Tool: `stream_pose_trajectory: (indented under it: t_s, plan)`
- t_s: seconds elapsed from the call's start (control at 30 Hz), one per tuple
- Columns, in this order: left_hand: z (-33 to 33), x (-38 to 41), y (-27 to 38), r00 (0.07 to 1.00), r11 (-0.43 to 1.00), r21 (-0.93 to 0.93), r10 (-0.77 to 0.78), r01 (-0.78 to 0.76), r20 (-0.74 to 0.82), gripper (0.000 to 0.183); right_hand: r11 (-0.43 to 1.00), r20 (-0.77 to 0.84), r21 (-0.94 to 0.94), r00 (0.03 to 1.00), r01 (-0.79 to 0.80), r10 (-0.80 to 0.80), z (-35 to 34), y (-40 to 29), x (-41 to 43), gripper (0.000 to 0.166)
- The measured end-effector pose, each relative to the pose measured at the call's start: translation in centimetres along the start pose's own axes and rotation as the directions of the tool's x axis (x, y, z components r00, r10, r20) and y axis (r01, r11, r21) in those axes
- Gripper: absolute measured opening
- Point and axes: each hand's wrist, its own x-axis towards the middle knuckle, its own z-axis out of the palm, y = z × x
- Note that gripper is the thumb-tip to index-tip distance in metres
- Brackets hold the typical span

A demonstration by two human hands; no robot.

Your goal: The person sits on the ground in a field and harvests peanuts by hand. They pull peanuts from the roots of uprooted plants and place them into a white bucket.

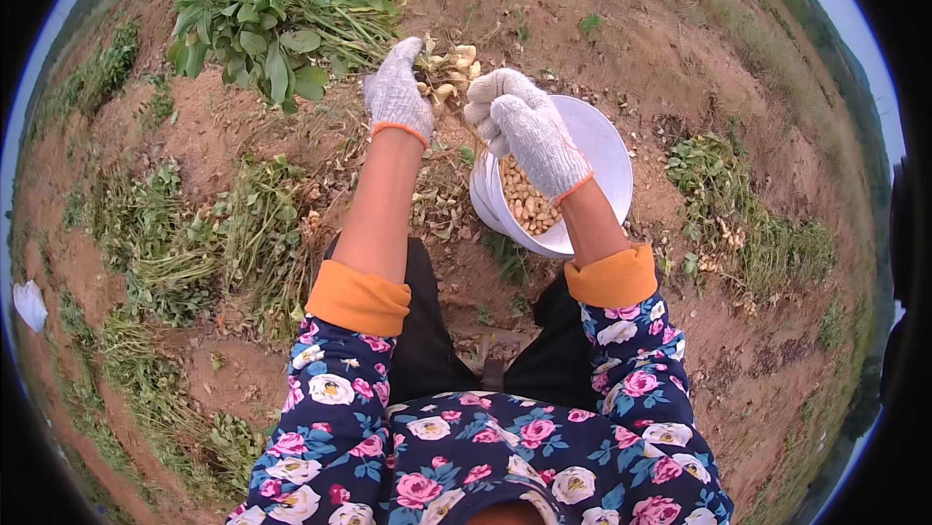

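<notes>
My left hand (pixel 399 88), in a grey knitted glove with an orange cuff, grips a bunch of peanut plants (pixel 280 22) near the root end. Their green leaves spread to the upper left. Pale peanut pods (pixel 453 73) cluster on the roots between my two hands. My right hand (pixel 520 124), gloved alike, has its fingers curled just right of those pods. It is above the left rim of a white plastic bucket (pixel 601 153); whether anything is inside its fingers is hidden. Loose peanuts (pixel 528 197) cover the visible bucket bottom, partly behind my right wrist.
Pulled peanut plants (pixel 247 241) lie in heaps on the reddish soil to the left. Another heap (pixel 750 219), with pods showing, is to the right. Dry leaves (pixel 440 208) litter the ground before my knees. A white object (pixel 30 305) lies at the far left.
</notes>
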Motion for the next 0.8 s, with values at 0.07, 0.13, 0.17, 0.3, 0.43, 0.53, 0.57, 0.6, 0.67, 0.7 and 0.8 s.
stream_pose_trajectory:
  t_s: [0.07, 0.13, 0.17, 0.3, 0.43, 0.53, 0.57, 0.6, 0.67, 0.7, 0.8]
  plan:
    - [0.4, -0.5, -0.5, 0.997, 1.000, 0.020, 0.017, -0.015, -0.076, 0.044, 0.925, -0.118, -0.364, 0.980, 0.109, -0.162, 0.1, 0.5, 0.3, 0.022]
    - [1.1, -1.5, -0.7, 0.996, 0.999, 0.026, 0.025, -0.022, -0.088, 0.037, 0.677, -0.122, -0.703, 0.902, 0.215, -0.413, 1.2, 0.7, 0.2, 0.020]
    - [1.2, -1.6, -1.0, 0.997, 0.999, 0.024, 0.023, -0.021, -0.068, 0.036, 0.606, -0.089, -0.764, 0.893, 0.222, -0.440, 1.2, 0.9, 0.3, 0.023]
    - [1.0, -1.8, -1.3, 0.999, 0.995, 0.092, -0.020, 0.023, -0.036, 0.032, 0.455, -0.034, -0.864, 0.877, 0.215, -0.479, 1.5, 1.2, 0.3, 0.024]
    - [1.5, -2.7, -1.2, 0.991, 0.975, 0.223, 0.009, 0.020, -0.132, 0.026, 0.535, -0.056, -0.827, 0.924, 0.170, -0.379, 1.3, 0.9, 0.2, 0.018]
    - [1.7, -3.2, -1.0, 0.997, 0.985, 0.165, -0.031, 0.041, -0.065, 0.029, 0.557, -0.075, -0.821, 0.944, 0.125, -0.322, 1.6, 1.1, 0.4, 0.016]
    - [1.6, -3.2, -0.9, 0.999, 0.994, 0.102, -0.043, 0.043, -0.006, 0.030, 0.558, -0.079, -0.823, 0.950, 0.109, -0.303, 1.7, 1.1, 0.5, 0.016]
    - [0.9, -2.7, -0.8, 0.994, 0.996, 0.072, -0.053, 0.046, 0.092, 0.042, 0.644, -0.075, -0.751, 0.950, 0.146, -0.303, 1.6, 1.1, 0.7, 0.016]
    - [0.4, -1.7, -1.2, 0.999, 0.992, 0.119, -0.043, 0.040, 0.023, 0.043, 0.789, -0.066, -0.577, 0.951, 0.210, -0.301, 1.1, 1.0, 1.0, 0.021]
    - [0.3, -1.4, -1.4, 0.999, 0.989, 0.145, -0.042, 0.043, -0.011, 0.044, 0.948, -0.026, -0.272, 0.984, 0.165, -0.178, 1.1, 0.5, 0.6, 0.020]
    - [0.2, 0.4, -0.8, 0.998, 0.998, 0.024, -0.060, 0.061, -0.033, 0.038, 0.949, 0.207, 0.299, 0.978, -0.103, 0.041, 1.4, -1.5, -1.3, 0.011]
